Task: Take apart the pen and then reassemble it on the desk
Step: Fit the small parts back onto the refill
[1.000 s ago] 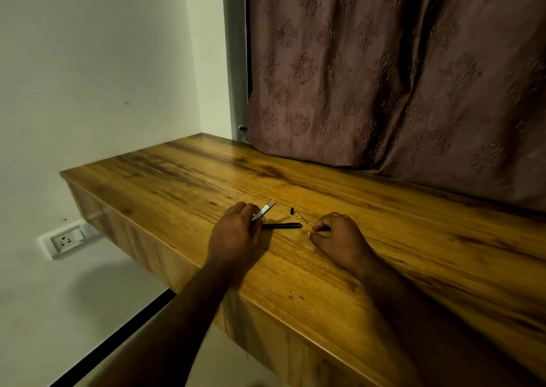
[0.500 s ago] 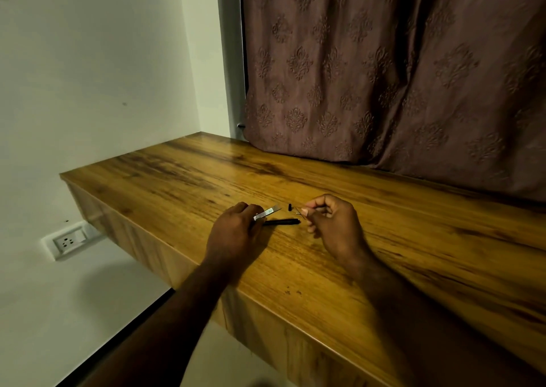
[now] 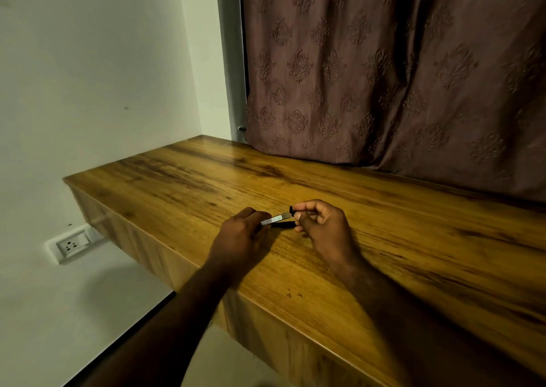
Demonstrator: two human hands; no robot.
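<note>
1. Silver barrel (image 3: 276, 218), one, pinched in my left hand (image 3: 239, 238).
2. One black piece (image 3: 282, 224) lies on the desk (image 3: 413, 238) beneath.
3. My right hand (image 3: 320, 227) fingertips pinch something too small to identify, beside one black cap (image 3: 291, 209).

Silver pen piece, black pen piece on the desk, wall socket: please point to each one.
silver pen piece (image 3: 276, 218), head view, middle of its length
black pen piece (image 3: 283, 224), head view, its visible middle
wall socket (image 3: 71, 244), head view, its white face
</note>
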